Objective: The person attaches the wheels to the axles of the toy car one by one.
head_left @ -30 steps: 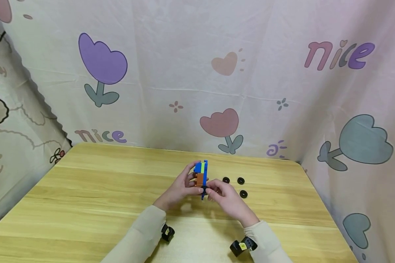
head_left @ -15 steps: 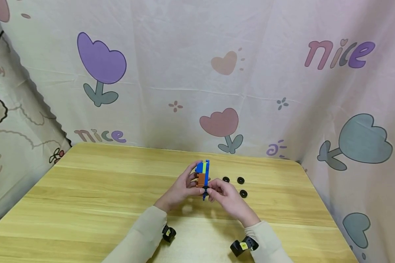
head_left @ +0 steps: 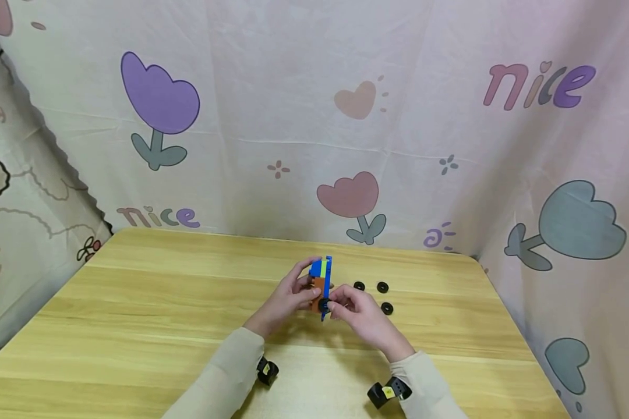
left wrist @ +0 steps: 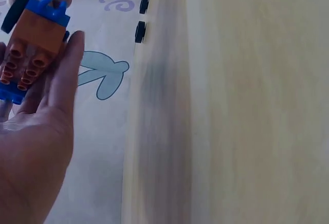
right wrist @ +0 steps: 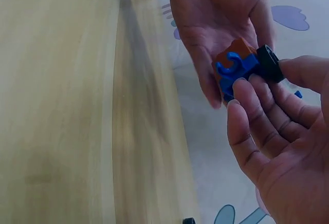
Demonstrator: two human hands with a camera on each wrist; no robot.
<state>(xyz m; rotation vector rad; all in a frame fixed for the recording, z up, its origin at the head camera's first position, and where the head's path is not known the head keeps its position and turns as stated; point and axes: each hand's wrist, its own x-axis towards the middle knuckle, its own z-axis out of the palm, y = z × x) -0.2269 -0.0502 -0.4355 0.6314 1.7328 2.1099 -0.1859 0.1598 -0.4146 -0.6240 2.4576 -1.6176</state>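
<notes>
My left hand [head_left: 283, 299] holds a small toy vehicle [left wrist: 38, 31] of orange and blue building blocks with a yellow-green piece. It is held above the table, on end in the head view. A black wheel [right wrist: 270, 63] sits against one side at its lower end, beside a blue hook-like part [right wrist: 232, 62]. My right hand [head_left: 364, 317] has its thumb on the wheel's face and its other fingers against the blue end of the toy. In the left wrist view, hollow orange tubes [left wrist: 32, 73] show on the toy. How firmly the wheel sits is hidden.
Three black wheels lie on the wooden table [head_left: 162, 326] right of the hands: a left one [head_left: 359, 286], a far right one [head_left: 382, 287] and a nearer one [head_left: 387, 308]. A printed curtain [head_left: 272, 105] hangs behind the table's far edge.
My left thumb has moved up from the wheel onto the orange block. The toy has turned slightly, and more of the wheel shows. My right hand stays at the wheel.
</notes>
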